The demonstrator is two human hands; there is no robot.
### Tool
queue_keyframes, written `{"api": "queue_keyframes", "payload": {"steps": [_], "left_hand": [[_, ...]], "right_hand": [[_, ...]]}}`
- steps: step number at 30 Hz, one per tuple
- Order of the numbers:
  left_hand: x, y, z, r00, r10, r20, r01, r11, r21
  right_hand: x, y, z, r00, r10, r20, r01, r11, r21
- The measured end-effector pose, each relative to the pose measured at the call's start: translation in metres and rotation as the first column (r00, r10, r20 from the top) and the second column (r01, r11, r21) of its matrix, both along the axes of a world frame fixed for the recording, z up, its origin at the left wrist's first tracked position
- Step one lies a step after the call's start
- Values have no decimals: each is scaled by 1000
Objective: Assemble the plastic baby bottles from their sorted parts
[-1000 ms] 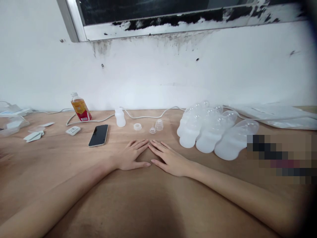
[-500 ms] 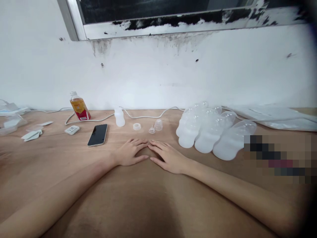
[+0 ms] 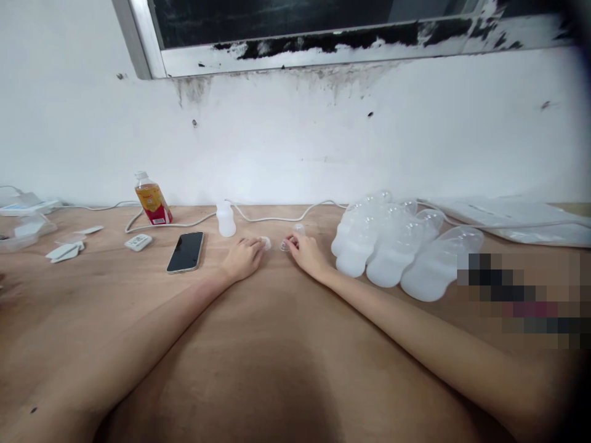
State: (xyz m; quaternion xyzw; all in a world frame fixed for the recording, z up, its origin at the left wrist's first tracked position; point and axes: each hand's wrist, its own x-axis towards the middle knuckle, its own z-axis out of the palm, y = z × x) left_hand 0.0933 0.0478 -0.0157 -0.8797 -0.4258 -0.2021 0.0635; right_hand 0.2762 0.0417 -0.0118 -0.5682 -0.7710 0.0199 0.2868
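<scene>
My left hand (image 3: 244, 258) rests on the table with its fingers curled round the near side of a white screw ring (image 3: 266, 243), partly hiding it. Just to the right, my right hand (image 3: 307, 252) pinches a small clear bottle teat (image 3: 284, 246) between thumb and fingers at the tabletop. A clear dome cap (image 3: 300, 227) shows behind the right hand, mostly covered by it. Behind my left hand, a small white baby bottle (image 3: 226, 221) stands upright without a top.
Right of my hands lies a pile of frosted bottles (image 3: 385, 264) beside a plastic bag (image 3: 512, 224). On the left are a phone (image 3: 185, 252), a white box-shaped gadget (image 3: 138, 242), a drink bottle (image 3: 154, 200) and white cards (image 3: 65, 251). A cable (image 3: 277, 219) runs along the wall.
My hands have parted from fingertip contact and moved forward. The left has closed on the screw ring, the right on the teat. The view has shifted slightly.
</scene>
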Motion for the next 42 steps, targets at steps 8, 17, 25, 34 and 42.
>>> {"api": "queue_keyframes", "payload": {"steps": [8,17,25,34,42], "left_hand": [[2,-40,12,977,-208,-51,208,978,-5],[6,-34,3,958,-277,73,281,958,-53],[5,-32,0,941,-318,115,325,944,-53],[4,-30,-1,934,-225,278,234,972,-1],[3,-26,-4,879,-191,436,285,945,-161]], "right_hand": [[7,-39,6,975,217,-42,-213,973,93],[15,-54,5,960,278,-18,-276,958,75],[12,-55,5,946,302,119,-308,950,41],[16,-54,4,940,341,-10,-338,935,107],[18,-47,0,955,251,-159,-230,963,142]]}}
